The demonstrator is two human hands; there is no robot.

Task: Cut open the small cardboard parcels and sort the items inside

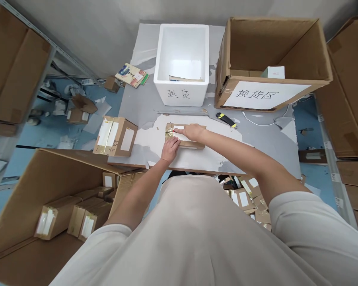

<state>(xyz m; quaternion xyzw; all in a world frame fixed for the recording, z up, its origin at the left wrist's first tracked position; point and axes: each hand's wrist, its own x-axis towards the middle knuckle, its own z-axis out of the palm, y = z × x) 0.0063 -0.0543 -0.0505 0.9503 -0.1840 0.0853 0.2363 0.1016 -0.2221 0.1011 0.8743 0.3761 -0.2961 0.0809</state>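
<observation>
A small cardboard box (pixel 192 144) with gold-coloured tape at its left end lies on the worn tabletop. My left hand (pixel 170 149) holds the box's near left edge, its fingers bent over it. Above the box, my right hand (pixel 192 132) is closed with the index finger pointing at the taped end. A tiny red tip shows by that finger; the rest of what it holds is hidden. To the right, a black and yellow utility knife (pixel 226 120) lies on the table, apart from both hands.
A white foam box (pixel 179 93) and a large labelled carton (pixel 298 94) stand at the back. A taped parcel (pixel 115 137) sits at the table's left, with booklets (pixel 131 75) behind it. Below left, a big open carton (pixel 26 190) holds parcels; several more parcels (pixel 244 198) lie below right.
</observation>
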